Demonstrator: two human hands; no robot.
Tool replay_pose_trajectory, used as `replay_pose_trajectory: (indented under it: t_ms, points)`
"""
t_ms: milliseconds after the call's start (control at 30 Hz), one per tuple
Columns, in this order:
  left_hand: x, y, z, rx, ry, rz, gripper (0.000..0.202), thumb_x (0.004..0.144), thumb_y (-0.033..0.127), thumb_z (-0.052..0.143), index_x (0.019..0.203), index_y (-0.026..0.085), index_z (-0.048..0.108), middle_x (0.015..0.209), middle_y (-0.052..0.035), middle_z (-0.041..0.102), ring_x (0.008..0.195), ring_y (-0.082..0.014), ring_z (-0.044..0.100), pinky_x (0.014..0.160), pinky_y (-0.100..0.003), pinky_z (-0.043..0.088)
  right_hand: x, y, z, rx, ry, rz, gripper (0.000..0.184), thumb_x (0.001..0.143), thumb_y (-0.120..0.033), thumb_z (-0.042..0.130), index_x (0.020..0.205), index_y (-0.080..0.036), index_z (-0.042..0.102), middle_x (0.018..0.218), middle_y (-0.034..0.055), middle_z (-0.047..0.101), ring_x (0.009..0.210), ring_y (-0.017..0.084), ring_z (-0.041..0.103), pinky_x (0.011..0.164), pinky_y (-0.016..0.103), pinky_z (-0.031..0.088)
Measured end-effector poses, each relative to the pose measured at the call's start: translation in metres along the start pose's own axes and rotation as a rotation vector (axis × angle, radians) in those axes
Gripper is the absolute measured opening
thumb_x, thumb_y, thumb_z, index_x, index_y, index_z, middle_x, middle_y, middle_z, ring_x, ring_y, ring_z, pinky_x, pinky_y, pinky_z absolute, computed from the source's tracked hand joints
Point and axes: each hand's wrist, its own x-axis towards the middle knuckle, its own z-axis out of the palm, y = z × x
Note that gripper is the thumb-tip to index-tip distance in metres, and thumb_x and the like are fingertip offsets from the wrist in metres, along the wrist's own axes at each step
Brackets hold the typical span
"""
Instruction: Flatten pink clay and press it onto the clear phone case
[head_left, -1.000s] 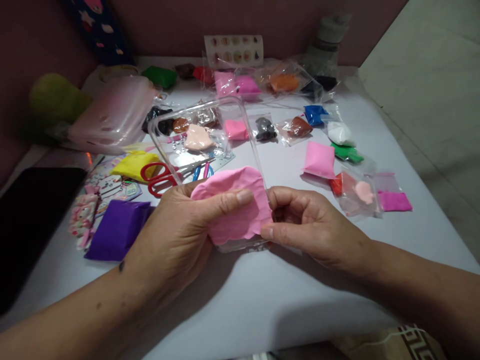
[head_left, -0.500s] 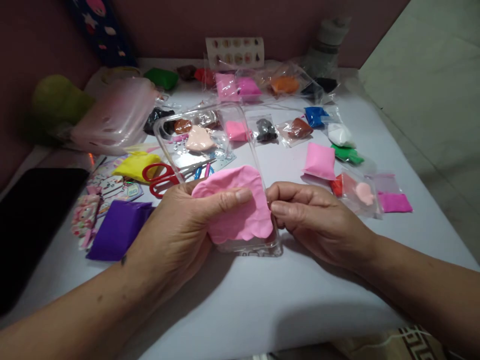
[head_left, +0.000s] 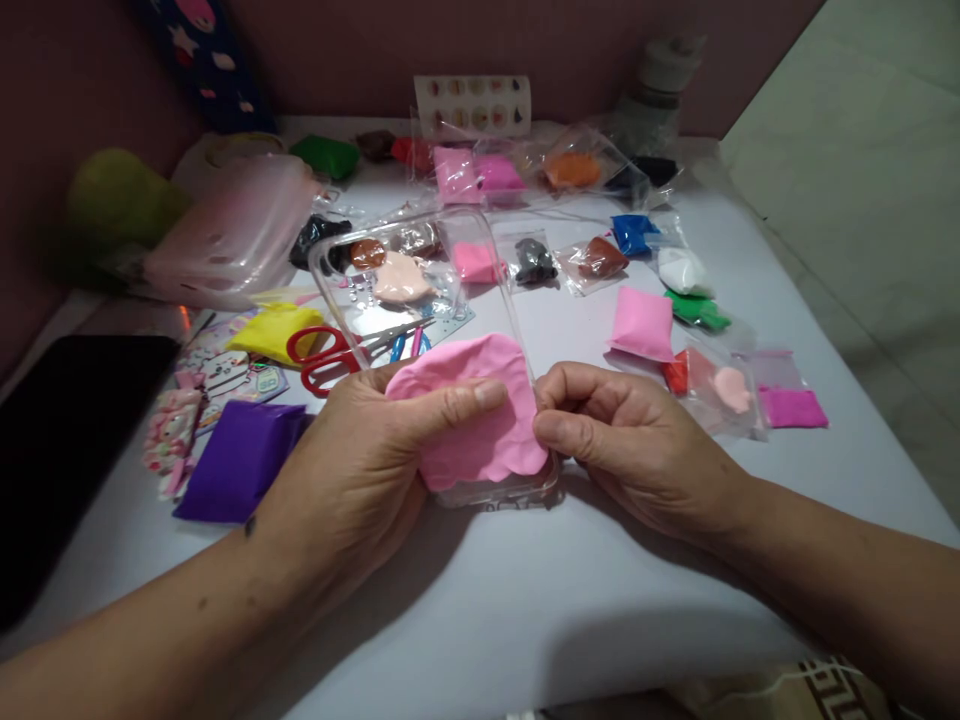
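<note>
A clear phone case (head_left: 516,310) is held up over the table, tilted, its far end lying over several items behind it. Flattened pink clay (head_left: 487,440) with a wavy rim covers its near half. My left hand (head_left: 375,430) grips the case from the left, thumb stretched across the clay and fingers hidden underneath. At the right side, my right hand (head_left: 615,430) pinches the clay's edge between thumb and curled forefinger, close against the case's side. Red-handled scissors (head_left: 326,360) lie just beyond my left hand.
Around the white table (head_left: 465,600) lie a purple packet (head_left: 236,460), a yellow packet (head_left: 277,332), a pink packet (head_left: 643,322) and several other small clay bags. A dark tablet-like slab (head_left: 82,430) rests at left. A bottle (head_left: 656,100) stands at the back.
My right thumb has shifted slightly left, onto the clay's edge. The left hand keeps its grip on the case, and the view has moved very little.
</note>
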Motion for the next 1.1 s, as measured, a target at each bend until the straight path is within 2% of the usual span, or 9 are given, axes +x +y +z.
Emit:
replay_pose_trajectory:
  t_ms: [167,300,500,700,767,900,1100]
  points:
    - [0.0006,0.0003,0.0011,-0.007,-0.035,0.006,0.016,0.077,-0.002,0.063,0.082,0.011,0.071,0.08,-0.0065,0.073,0.069,-0.0188,0.071,0.069,-0.031,0.062,-0.0013,0.0003,-0.002,0.043,-0.063,-0.018,0.02,0.093,-0.031,0.066,0.08,-0.016,0.06,0.073,-0.0004,0.057,0.066,0.009,0.051,0.062,0.022,0.042]
    - [0.0011,-0.0005,0.0005,-0.007,-0.062,0.02,0.017,0.08,0.0,0.063,0.089,0.011,0.073,0.082,-0.0075,0.074,0.07,-0.0201,0.072,0.068,-0.032,0.063,-0.0004,0.0013,-0.0011,0.068,-0.036,0.002,0.021,0.091,-0.03,0.069,0.079,-0.017,0.059,0.071,-0.0013,0.055,0.063,0.009,0.049,0.059,0.021,0.04]
    - [0.0006,-0.0007,0.0006,-0.01,-0.021,0.014,0.015,0.079,0.001,0.066,0.09,0.01,0.071,0.085,-0.0087,0.074,0.069,-0.0219,0.073,0.07,-0.036,0.064,0.0,0.0037,0.0014,-0.01,-0.001,-0.004,0.022,0.093,-0.034,0.066,0.082,-0.018,0.055,0.071,-0.0022,0.054,0.061,0.01,0.051,0.059,0.024,0.041]
    - [-0.0006,0.0005,0.0055,-0.043,-0.023,0.009,0.015,0.079,-0.002,0.065,0.085,0.011,0.072,0.078,-0.0058,0.073,0.065,-0.0177,0.071,0.063,-0.027,0.062,-0.0034,0.0035,-0.0005,-0.022,-0.036,-0.02,0.025,0.097,-0.038,0.06,0.082,-0.018,0.056,0.074,-0.0014,0.055,0.065,0.01,0.049,0.061,0.024,0.04]
    - [-0.0022,0.0008,0.0057,-0.042,-0.022,-0.012,0.016,0.077,-0.002,0.065,0.084,0.011,0.071,0.075,-0.0055,0.072,0.062,-0.0168,0.069,0.062,-0.027,0.061,-0.0039,0.0027,-0.0003,-0.037,-0.034,-0.019,0.024,0.094,-0.038,0.064,0.083,-0.018,0.057,0.075,-0.0014,0.056,0.066,0.01,0.049,0.062,0.023,0.039]
    - [-0.0053,0.0003,0.0027,-0.014,-0.031,-0.055,0.014,0.076,0.002,0.069,0.086,0.011,0.074,0.073,-0.0057,0.071,0.06,-0.0151,0.067,0.062,-0.025,0.059,-0.0038,0.0005,0.0028,-0.158,0.061,-0.009,0.027,0.085,-0.033,0.076,0.077,-0.017,0.055,0.072,-0.0025,0.054,0.064,0.009,0.047,0.059,0.022,0.037]
    - [-0.004,-0.0008,0.0003,0.085,0.02,-0.026,0.014,0.072,0.007,0.075,0.085,0.011,0.073,0.083,-0.0056,0.071,0.066,-0.0131,0.065,0.065,-0.023,0.056,-0.0046,-0.0009,0.0054,-0.165,0.049,0.012,0.026,0.092,-0.037,0.066,0.079,-0.018,0.055,0.073,-0.0022,0.052,0.064,0.009,0.046,0.059,0.023,0.038]
